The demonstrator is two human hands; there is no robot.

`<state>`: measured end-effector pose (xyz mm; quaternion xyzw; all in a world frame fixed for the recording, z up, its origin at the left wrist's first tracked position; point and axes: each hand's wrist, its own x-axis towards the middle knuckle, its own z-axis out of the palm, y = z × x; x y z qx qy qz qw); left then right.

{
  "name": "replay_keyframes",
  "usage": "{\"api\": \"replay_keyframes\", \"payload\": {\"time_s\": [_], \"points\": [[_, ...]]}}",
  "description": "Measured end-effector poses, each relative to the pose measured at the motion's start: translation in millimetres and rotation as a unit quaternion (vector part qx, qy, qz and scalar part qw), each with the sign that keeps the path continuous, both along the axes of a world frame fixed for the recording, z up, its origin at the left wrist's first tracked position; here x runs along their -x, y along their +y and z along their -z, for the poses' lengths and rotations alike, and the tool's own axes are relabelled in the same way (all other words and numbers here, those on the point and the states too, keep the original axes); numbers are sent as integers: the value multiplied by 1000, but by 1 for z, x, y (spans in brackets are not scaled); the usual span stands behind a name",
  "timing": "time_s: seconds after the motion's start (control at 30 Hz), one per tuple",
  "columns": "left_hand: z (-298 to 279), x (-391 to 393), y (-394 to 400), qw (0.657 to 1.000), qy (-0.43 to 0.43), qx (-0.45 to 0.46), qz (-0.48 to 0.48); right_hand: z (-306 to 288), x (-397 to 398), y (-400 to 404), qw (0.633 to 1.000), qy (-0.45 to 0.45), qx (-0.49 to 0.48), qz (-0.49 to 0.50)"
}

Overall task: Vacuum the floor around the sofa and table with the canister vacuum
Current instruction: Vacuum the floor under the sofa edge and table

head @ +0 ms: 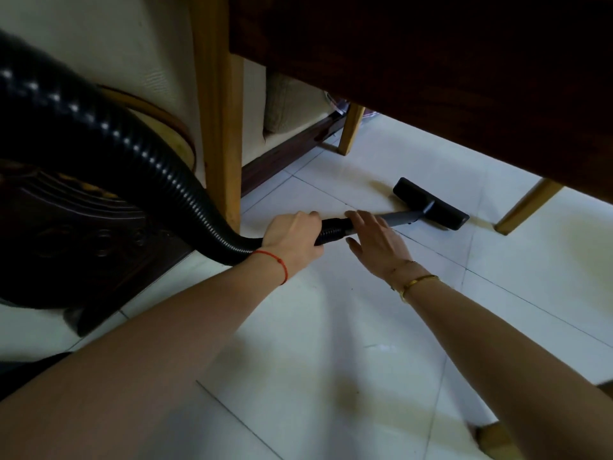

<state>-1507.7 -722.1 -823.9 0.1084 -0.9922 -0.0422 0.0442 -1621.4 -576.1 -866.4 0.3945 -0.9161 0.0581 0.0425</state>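
A black ribbed vacuum hose (99, 127) curves down from the upper left to a grey wand (398, 218). The wand ends in a black floor nozzle (431, 204) lying flat on the white tiled floor (331, 327) under the dark wooden table (431, 78). My left hand (292, 237) grips the hose end where it joins the wand. My right hand (374, 240) lies over the wand with fingers nearly straight, thumb spread below. The sofa (292, 107) shows as a cream cushion on a dark wooden base behind the table legs. The canister is not in view.
Pale wooden table legs stand at the left (219, 127), at the back (351, 127) and at the right (527, 207). A dark carved wooden piece (83, 234) sits on the left by the hose. Open tiles stretch toward me.
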Motion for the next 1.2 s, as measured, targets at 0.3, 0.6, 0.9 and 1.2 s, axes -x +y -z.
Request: {"api": "replay_keyframes", "payload": {"time_s": [0.3,0.6,0.9,1.2], "points": [[-30,-85,-35,999,-20,25,-22,-10,-71,-45,999,34,-8,-32],[-74,-173,-67,997,-37,35,-51,-26,-146,-89,993,55,33,-94],[-106,-231,-86,992,-37,73,-94,-49,-199,-121,984,73,53,-152],[-99,-241,-86,987,-32,79,-135,-45,-198,-133,981,53,48,-182]]}}
